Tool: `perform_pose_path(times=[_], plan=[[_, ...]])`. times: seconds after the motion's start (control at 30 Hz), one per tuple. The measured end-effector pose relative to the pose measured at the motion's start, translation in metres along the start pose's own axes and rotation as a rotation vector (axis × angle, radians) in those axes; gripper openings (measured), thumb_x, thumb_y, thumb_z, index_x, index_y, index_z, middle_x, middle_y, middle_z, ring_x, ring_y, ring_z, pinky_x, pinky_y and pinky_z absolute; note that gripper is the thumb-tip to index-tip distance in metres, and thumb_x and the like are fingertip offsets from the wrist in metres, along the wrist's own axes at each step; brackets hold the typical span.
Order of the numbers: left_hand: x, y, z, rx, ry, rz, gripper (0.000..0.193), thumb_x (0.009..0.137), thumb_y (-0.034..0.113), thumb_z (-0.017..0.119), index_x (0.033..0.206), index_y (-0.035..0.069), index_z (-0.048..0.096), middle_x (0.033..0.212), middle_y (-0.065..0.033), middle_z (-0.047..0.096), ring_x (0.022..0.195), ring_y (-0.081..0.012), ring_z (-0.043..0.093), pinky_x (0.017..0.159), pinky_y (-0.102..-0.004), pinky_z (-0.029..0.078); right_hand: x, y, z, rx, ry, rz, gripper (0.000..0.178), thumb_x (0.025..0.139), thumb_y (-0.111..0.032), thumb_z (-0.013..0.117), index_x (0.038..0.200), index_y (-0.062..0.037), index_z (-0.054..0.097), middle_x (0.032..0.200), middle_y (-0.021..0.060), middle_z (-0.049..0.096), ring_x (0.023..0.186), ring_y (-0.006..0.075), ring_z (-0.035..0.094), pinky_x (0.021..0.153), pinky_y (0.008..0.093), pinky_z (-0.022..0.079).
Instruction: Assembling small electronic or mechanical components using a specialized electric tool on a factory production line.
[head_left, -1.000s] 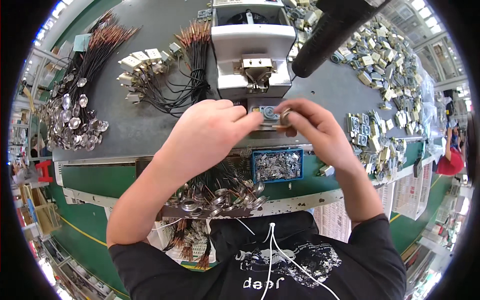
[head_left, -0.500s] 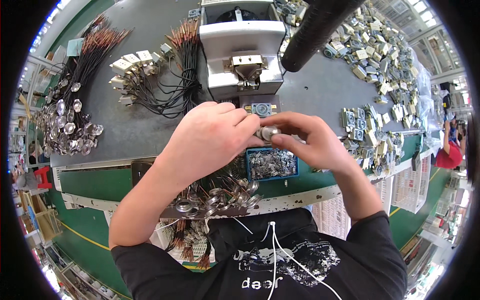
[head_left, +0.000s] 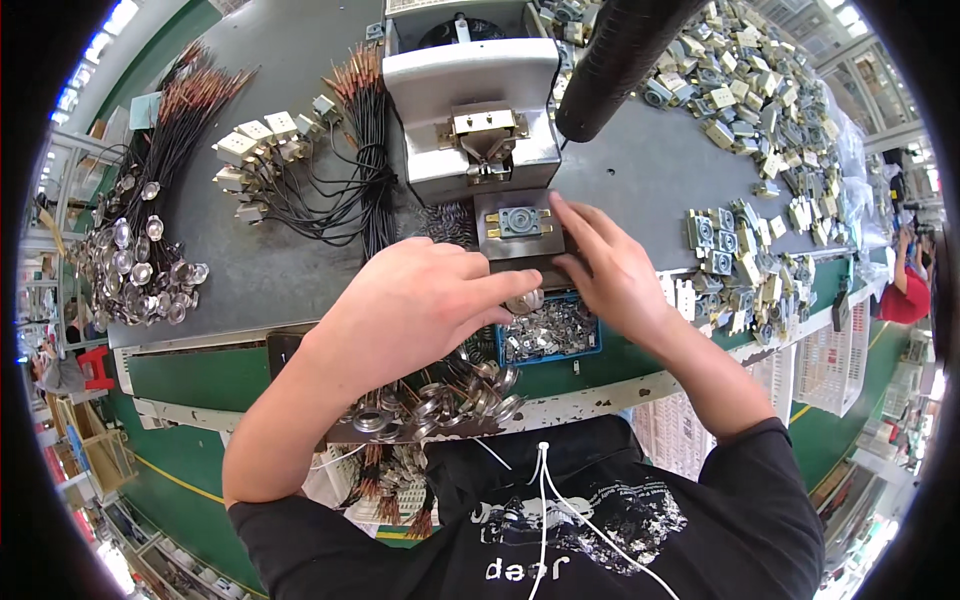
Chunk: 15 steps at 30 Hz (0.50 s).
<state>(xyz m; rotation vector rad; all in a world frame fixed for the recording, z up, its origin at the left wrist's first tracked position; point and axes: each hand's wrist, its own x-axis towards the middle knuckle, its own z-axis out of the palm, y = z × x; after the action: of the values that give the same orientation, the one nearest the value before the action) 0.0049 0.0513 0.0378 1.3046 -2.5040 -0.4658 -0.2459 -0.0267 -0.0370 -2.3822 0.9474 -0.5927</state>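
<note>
Fingers of my left hand [head_left: 425, 305] pinch a small round metal disc [head_left: 524, 300]; right hand [head_left: 610, 265] fingers spread just beyond, steadying the grey square part [head_left: 518, 222] ahead. I'd keep the disc level, centred before pressing.

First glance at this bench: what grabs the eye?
Dead centre, the left hand and right hand meet over a small round metal part, just in front of the grey bench press. A blue tray of tiny metal pieces sits right below the hands. Black wire bundles with copper tips fan out on the grey table at upper left.
</note>
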Motion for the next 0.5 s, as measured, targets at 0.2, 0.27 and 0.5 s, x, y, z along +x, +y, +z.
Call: perform_pose_path(times=[0.2, 0.27, 0.5], plan=[[0.021, -0.019, 0.003, -0.118, 0.25, -0.15, 0.04, 0.086, 0.023, 0.077, 0.125, 0.013, 0.071, 0.088, -0.0098, 0.073, 0.077, -0.0287, 0.069, 0.072, -0.0406, 0.055, 0.011, -0.01, -0.021, -0.116, 0.072, -0.166, 0.061, 0.09, -0.001, 0.073, 0.147, -0.0055, 0.052, 0.13, 0.0177, 0.066, 0.111, 0.0337, 0.068, 0.094, 0.0406, 0.055], [0.028, -0.028, 0.015, -0.119, 0.262, -0.171, 0.039, 0.087, 0.024, 0.077, 0.124, 0.013, 0.072, 0.088, -0.0104, 0.073, 0.077, -0.0291, 0.069, 0.072, -0.041, 0.054, 0.026, -0.032, -0.047, 0.2, 0.244, -0.143, 0.052, 0.085, 0.006, 0.072, 0.136, -0.0024, 0.062, 0.118, 0.016, 0.066, 0.103, 0.0276, 0.068, 0.087, 0.0364, 0.056], [0.032, -0.048, 0.033, -0.008, 0.07, -0.239, 0.04, 0.09, 0.03, 0.074, 0.13, 0.023, 0.072, 0.093, -0.0096, 0.075, 0.084, -0.0318, 0.07, 0.075, -0.0406, 0.056, 0.081, -0.088, -0.08, 0.541, 0.935, -0.137, 0.105, 0.09, -0.017, 0.082, 0.164, -0.0006, 0.008, 0.142, 0.0224, 0.053, 0.126, 0.0306, 0.058, 0.101, 0.0388, 0.05]])
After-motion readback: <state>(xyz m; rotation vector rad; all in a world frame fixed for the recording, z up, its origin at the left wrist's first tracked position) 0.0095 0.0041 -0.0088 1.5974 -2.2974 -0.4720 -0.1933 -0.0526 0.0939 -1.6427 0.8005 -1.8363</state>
